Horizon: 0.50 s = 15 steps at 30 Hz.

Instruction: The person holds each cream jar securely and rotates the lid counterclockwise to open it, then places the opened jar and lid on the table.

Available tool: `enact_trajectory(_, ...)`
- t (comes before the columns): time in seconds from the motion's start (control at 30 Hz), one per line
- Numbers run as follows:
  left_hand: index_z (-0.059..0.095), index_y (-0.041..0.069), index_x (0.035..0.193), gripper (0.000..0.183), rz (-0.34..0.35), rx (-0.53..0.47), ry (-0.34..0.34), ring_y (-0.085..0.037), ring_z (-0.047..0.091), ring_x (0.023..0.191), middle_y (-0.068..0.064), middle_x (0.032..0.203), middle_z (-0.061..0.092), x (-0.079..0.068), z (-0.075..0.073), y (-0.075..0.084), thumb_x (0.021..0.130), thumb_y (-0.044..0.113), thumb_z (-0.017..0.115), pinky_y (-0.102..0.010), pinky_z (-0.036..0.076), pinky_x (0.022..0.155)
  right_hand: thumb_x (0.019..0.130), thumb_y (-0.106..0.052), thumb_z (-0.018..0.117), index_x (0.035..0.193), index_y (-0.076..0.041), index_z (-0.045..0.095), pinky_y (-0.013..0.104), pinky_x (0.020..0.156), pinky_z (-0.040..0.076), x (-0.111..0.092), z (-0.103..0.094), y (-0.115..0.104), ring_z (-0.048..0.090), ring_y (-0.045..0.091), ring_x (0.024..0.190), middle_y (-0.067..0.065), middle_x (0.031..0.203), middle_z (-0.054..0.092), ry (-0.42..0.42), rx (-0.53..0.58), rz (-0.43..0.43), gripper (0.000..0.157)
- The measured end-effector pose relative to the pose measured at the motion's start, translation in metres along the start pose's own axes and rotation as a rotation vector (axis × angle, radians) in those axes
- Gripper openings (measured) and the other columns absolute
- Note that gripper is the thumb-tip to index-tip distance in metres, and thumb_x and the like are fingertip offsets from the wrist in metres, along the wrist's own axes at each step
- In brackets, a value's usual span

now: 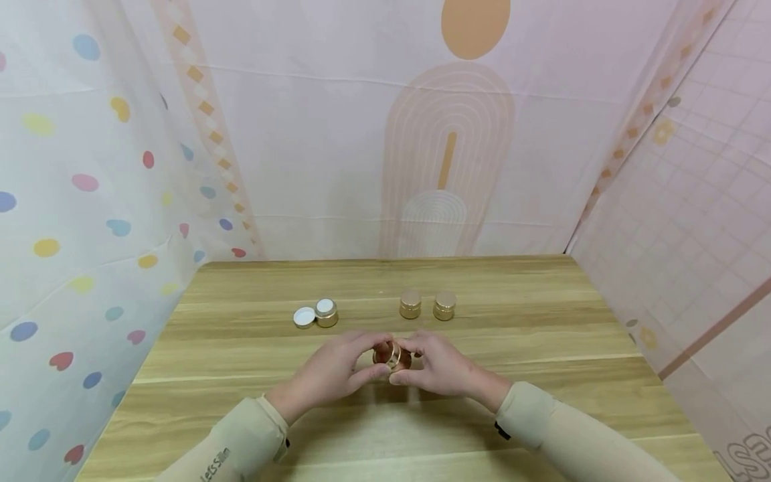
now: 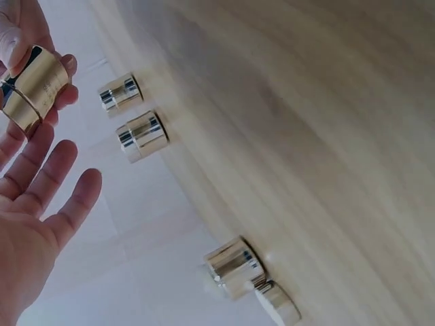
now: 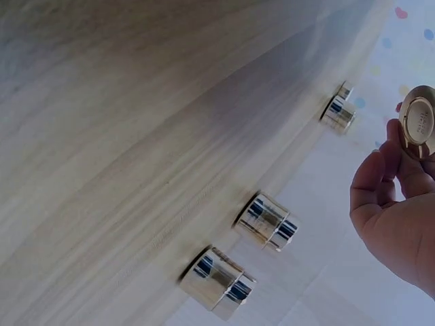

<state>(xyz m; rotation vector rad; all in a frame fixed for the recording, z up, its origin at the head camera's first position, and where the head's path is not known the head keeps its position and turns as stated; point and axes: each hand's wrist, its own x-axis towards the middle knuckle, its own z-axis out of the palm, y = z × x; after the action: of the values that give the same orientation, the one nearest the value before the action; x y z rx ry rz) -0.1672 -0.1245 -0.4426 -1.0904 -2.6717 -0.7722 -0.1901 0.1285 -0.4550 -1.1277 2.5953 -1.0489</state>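
Observation:
A shiny gold cosmetic jar (image 1: 391,356) lies tipped on its side between both hands, above the front part of the table. My left hand (image 1: 337,365) grips its left end with thumb and fingers. From the other side, my right hand (image 1: 446,365) holds the right end the same way. In the left wrist view a seam runs round the jar (image 2: 42,87), and fingers of both hands touch it. The right wrist view shows the jar's round end face (image 3: 419,122) with small raised marks, at the right edge.
Two closed gold jars, one (image 1: 411,304) left of the other (image 1: 444,306), stand beyond the hands on the wooden table (image 1: 241,375). Farther left, an open gold jar (image 1: 327,314) with a white top touches a lid (image 1: 304,317) lying white side up. Patterned curtains (image 1: 301,147) border the table.

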Motion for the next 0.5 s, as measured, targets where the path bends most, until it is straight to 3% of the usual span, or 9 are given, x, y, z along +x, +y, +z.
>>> enact_trajectory(0.23,0.054,0.014,0.147,0.045,-0.006,0.078,-0.117,-0.017,0.069,0.116,-0.003,0.124,0.071,0.0053,-0.0023,0.0046,0.111,0.041,0.057,-0.042,0.061,0.099,0.096,-0.038,0.081,0.150,-0.013,0.062,0.034,0.097,0.058,-0.0005,-0.0003,-0.0025,0.065,0.013,0.110,0.003,0.127,0.078,0.007,0.006,-0.013,0.062)
enact_trajectory(0.37,0.054,0.015,0.147,0.045,-0.026,0.073,-0.111,-0.021,0.069,0.122,-0.006,0.132,0.070,0.0076,-0.0037,0.0062,0.111,0.043,0.055,-0.045,0.060,0.103,0.096,-0.039,0.081,0.151,-0.017,0.062,0.036,0.098,0.057,0.0004,-0.0015,-0.0027,0.064,0.013,0.111,0.000,0.126,0.077,0.017,0.015,0.018,0.062)
enact_trajectory(0.5,0.054,0.013,0.146,0.045,-0.030,0.081,-0.079,-0.023,0.069,0.124,-0.007,0.134,0.070,0.0105,-0.0048,0.0074,0.111,0.041,0.058,-0.046,0.060,0.104,0.096,-0.035,0.082,0.150,-0.018,0.063,0.030,0.087,0.053,0.0030,-0.0037,-0.0033,0.061,0.016,0.102,0.000,0.118,0.076,0.048,0.011,0.014,0.060)
